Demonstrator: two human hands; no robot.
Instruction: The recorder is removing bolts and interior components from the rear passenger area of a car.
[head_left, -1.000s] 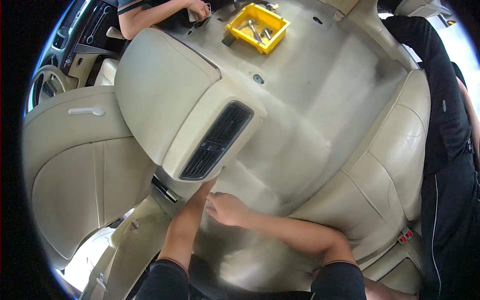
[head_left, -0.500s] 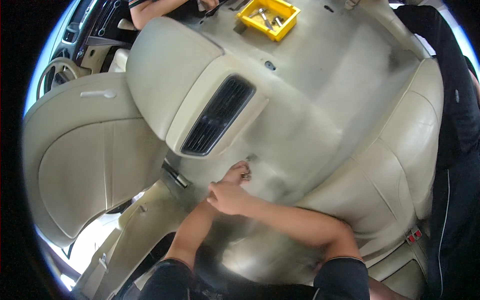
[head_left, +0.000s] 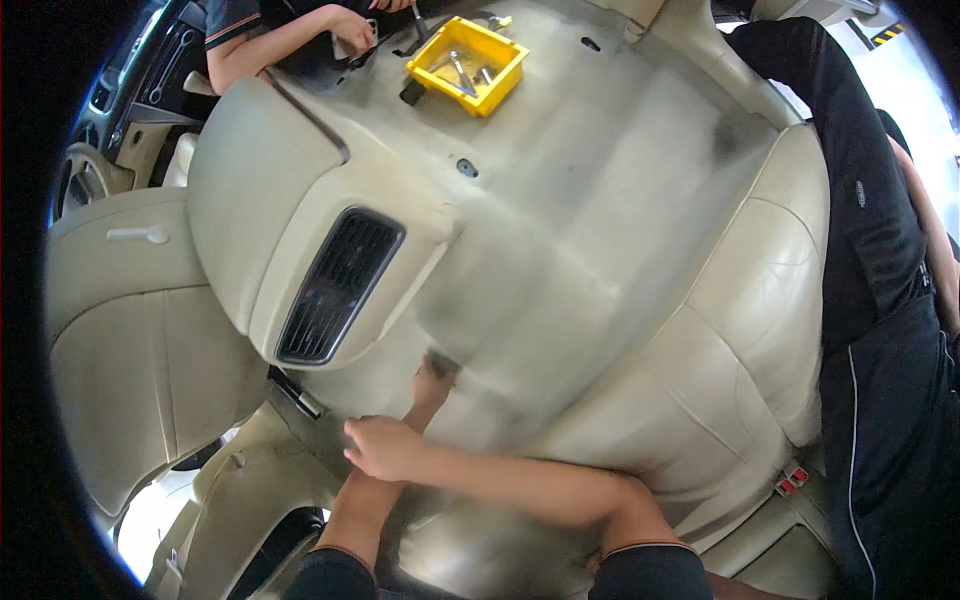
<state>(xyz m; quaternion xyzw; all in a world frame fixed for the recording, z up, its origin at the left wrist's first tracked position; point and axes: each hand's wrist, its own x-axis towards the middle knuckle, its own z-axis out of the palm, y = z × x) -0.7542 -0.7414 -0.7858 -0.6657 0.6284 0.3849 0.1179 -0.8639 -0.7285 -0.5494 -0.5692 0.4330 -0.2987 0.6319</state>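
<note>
My left hand [head_left: 433, 386] reaches down to the beige carpeted floor beside the console's rear end. Its fingers are curled at a small dark spot [head_left: 440, 358] on the carpet; what they hold, if anything, is too small to make out. Crossing over my left forearm is my right hand [head_left: 385, 447], its fingers curled in a loose fist with nothing visible in them. The beige centre console [head_left: 270, 300] with a dark slatted air vent [head_left: 340, 285] stands ahead and to the left of my hands.
A yellow bin [head_left: 497, 95] with metal tools stands on the floor [head_left: 590, 200] ahead. Beyond it, a co-worker's hand [head_left: 353, 32] rests near the console. A beige seat [head_left: 720, 330] is on the right, a seat back [head_left: 110, 340] on the left. Another person in black [head_left: 880, 250] is at far right.
My left hand has moved down onto the dark spot on the carpet. My right hand has slid from my left wrist back along the forearm. The view has shifted, bringing the co-worker's hand into sight.
</note>
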